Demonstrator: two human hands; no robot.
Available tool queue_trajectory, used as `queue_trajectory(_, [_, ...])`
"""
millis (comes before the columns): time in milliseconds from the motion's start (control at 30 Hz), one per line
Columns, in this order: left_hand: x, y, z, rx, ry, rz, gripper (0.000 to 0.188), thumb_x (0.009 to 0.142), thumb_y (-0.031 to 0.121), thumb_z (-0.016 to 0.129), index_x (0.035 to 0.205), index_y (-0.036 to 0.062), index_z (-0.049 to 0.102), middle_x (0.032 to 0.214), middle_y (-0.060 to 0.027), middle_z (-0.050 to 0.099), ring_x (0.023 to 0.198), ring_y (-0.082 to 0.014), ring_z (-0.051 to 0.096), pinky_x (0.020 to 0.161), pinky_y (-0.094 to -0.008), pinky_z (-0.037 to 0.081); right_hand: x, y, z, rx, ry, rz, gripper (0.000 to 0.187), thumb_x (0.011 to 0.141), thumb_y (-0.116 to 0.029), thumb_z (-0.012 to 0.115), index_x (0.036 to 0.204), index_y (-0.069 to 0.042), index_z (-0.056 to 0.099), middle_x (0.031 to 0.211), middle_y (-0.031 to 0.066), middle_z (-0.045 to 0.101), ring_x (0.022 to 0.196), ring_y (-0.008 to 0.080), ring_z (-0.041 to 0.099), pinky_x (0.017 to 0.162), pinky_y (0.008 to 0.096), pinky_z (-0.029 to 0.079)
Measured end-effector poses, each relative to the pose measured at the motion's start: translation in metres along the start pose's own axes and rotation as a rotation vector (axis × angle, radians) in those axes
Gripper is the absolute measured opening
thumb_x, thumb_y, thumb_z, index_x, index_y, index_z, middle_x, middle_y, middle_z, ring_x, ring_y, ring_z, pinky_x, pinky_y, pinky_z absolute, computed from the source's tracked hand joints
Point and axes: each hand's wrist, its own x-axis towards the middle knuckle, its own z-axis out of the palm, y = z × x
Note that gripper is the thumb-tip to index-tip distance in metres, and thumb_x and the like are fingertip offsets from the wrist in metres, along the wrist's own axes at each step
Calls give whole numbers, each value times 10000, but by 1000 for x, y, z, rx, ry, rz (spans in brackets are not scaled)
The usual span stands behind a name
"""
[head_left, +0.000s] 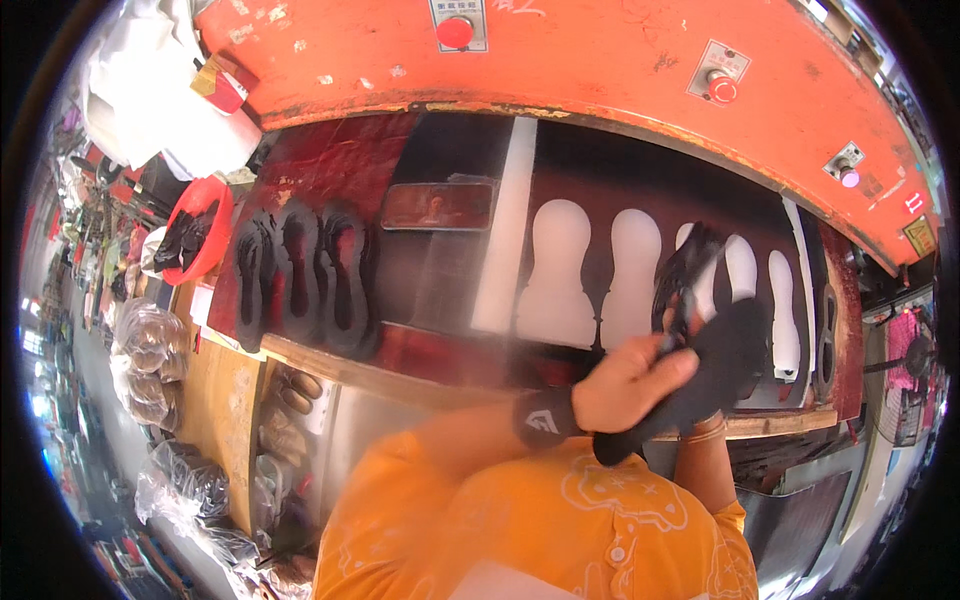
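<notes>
My left hand (pixel 633 385), with a dark band on its wrist, is closed on a black insole-shaped piece (pixel 728 360), thumb on top. The piece slants up to the right over the front of the work board. Just beyond my left fingers is a blurred, dark looped strip (pixel 680 285); I cannot tell whether those fingers hold it. My right forearm (pixel 708 465) reaches up behind the black piece, which hides my right hand's fingers. White sole-shaped cutouts (pixel 562 265) show in a row on the dark board, partly covered by the piece and strip.
An orange machine beam (pixel 590 55) with red buttons (pixel 455 33) spans the far side. Black sole-shaped loops (pixel 345 285) stand at the left, beside a framed panel (pixel 438 206). A red basket (pixel 212 225) and plastic-bagged goods (pixel 150 340) sit further left; a fan (pixel 915 355) is at right.
</notes>
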Motion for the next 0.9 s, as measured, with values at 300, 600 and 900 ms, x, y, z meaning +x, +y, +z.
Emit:
queue_trajectory(300, [-19,4,-41,521,432,425,294,960,240,533,1005,-47,571,737,-106,632,647,-162,602,595,-314,483,-7,-14,31,-238,-34,-61,331,843,-92,580,1146,42,576,1117,66,595,1006,164,548,903,301,430])
queue_trajectory(600, [-156,119,-186,438,905,208,363,960,411,502,841,80,591,470,73,339,361,-40,288,327,-227,192,2,29,-43,226,501,-41,234,913,-266,615,1001,-57,560,945,27,621,835,107,571,721,257,450])
queue_trajectory(900, [-266,220,-328,313,1094,123,213,934,320,570,895,113,598,555,95,419,402,0,337,351,-154,234,-14,25,-67,246,662,60,212,907,-271,638,892,-76,555,842,-19,583,693,46,521,600,182,394])
